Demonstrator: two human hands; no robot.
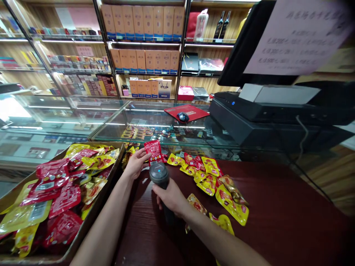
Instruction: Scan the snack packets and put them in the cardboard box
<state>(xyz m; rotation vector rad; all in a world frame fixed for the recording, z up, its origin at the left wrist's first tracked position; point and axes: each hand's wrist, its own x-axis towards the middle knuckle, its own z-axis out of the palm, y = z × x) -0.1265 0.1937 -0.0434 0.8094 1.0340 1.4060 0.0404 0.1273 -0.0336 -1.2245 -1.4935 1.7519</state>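
Observation:
My left hand (pixel 136 162) grips a red snack packet (pixel 154 151) by its left edge, with the printed back and barcode turned toward me. Wrapped round the handle of a black handheld barcode scanner (pixel 159 173) is my right hand (pixel 171 197). The scanner's head is close to the packet's lower edge and hides part of it. To the right of my hands, several yellow and red snack packets (pixel 209 184) lie loose on the dark red counter (pixel 266 192). Some of them are partly hidden behind my right forearm.
At the left stands a cardboard box (pixel 111 177) heaped with red and yellow packets. Behind runs a glass display case (pixel 133 111), with a mouse (pixel 183 116) on a red mat (pixel 169 109). A monitor (pixel 235 48) rises at the right above a black machine (pixel 230 111). Shelves with boxes line the wall.

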